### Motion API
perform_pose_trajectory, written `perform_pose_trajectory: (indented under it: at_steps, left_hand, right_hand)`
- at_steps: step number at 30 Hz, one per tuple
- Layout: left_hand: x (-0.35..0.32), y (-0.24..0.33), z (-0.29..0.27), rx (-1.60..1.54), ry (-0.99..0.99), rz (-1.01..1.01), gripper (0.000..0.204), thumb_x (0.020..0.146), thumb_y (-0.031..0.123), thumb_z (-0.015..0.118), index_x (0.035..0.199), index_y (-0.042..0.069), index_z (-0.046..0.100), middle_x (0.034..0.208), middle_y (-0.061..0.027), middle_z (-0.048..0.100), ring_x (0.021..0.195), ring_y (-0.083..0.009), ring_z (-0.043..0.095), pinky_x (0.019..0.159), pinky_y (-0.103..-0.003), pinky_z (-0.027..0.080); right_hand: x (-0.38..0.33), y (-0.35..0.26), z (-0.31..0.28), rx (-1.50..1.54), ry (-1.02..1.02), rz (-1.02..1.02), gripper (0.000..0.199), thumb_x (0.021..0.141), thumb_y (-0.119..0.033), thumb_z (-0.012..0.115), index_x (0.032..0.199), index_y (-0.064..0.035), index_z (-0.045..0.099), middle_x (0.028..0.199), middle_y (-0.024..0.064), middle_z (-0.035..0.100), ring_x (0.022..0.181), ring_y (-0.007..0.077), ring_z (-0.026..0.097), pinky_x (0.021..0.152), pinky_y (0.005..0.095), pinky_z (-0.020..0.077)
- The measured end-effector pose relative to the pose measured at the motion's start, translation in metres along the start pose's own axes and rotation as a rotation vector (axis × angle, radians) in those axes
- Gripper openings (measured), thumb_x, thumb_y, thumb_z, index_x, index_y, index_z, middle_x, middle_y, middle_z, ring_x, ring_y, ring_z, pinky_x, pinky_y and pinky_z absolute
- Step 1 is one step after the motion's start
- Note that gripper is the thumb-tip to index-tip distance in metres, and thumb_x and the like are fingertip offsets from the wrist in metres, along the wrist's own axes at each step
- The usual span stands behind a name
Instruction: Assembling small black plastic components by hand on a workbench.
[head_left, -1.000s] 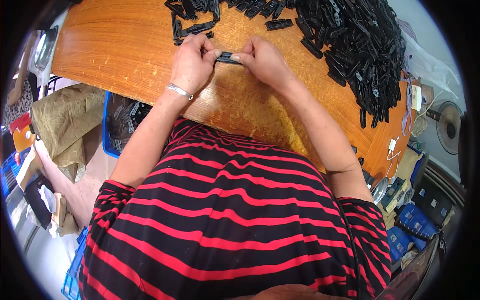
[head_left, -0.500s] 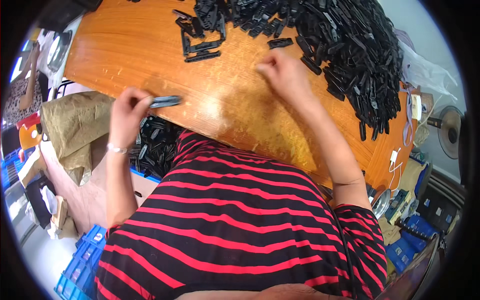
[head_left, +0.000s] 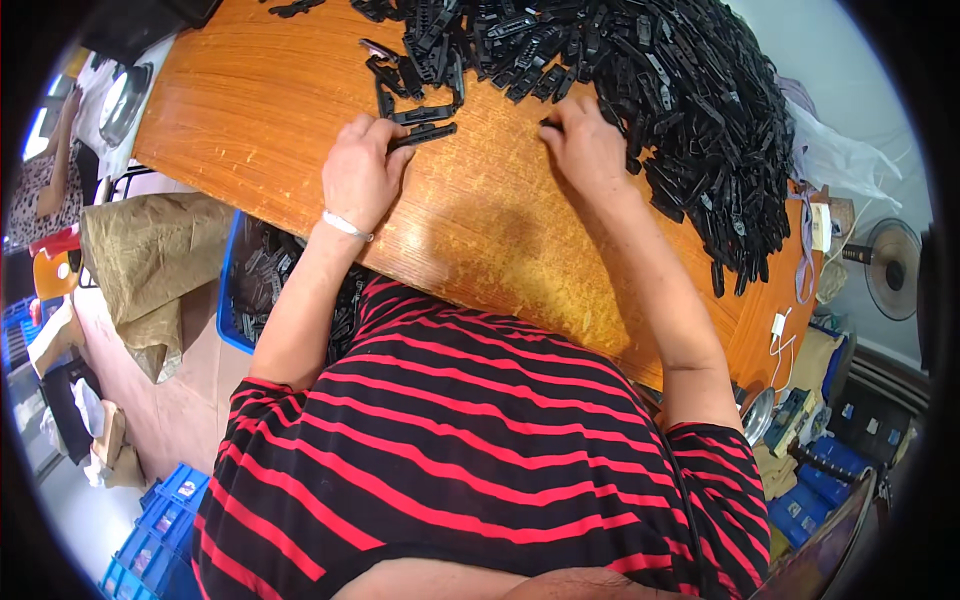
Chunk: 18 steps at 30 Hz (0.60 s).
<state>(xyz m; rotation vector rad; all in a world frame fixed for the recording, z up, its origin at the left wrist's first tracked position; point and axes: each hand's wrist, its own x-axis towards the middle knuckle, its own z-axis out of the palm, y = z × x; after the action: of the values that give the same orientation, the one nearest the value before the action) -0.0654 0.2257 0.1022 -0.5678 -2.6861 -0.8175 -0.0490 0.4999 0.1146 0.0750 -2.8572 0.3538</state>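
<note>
- fingers of left hand (head_left: pixel 362 165) pinched on slim black part (head_left: pixel 430 133)
- right hand (head_left: pixel 592 152) curled beside black pile (head_left: pixel 705 130); cannot tell its hold
- wooden surface (head_left: pixel 250 125) beneath

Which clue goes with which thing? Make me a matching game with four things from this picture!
Things:
1. Left hand
2. Right hand
3. Blue bin
4. Shirt

Clues:
A. Red and black stripes
B. Bare wrist, near the big heap of black parts
C. Dark parts inside, below the edge of the table
D. Bracelet on its wrist

Pairs: 1-D, 2-B, 3-C, 4-A
</note>
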Motion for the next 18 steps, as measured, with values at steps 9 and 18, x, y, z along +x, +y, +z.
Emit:
perform_pose_trajectory:
  at_steps: [9,18]
  left_hand:
    - [0.002,0.009,0.005,-0.289,-0.152,-0.189,0.017,0.078,0.016,0.072,0.086,0.004,0.063,0.078,-0.0127,0.063,0.069,-0.0291,0.061,0.063,-0.037,0.049]
    - [0.014,0.037,0.006,-0.955,-0.392,-0.36,0.013,0.083,0.011,0.071,0.087,0.001,0.063,0.071,0.0009,0.06,0.061,-0.0054,0.051,0.057,-0.022,0.043]
  right_hand:
    - [-0.028,-0.067,0.007,0.335,-0.058,-0.165,0.018,0.081,-0.019,0.069,0.09,-0.0057,0.061,0.081,0.0111,0.062,0.07,0.0291,0.062,0.061,0.0369,0.05]
    - [-0.017,-0.04,-0.021,0.728,-0.255,0.097,0.017,0.09,-0.016,0.062,0.097,-0.0003,0.061,0.065,0.0033,0.061,0.053,0.0096,0.057,0.051,0.0245,0.0455]
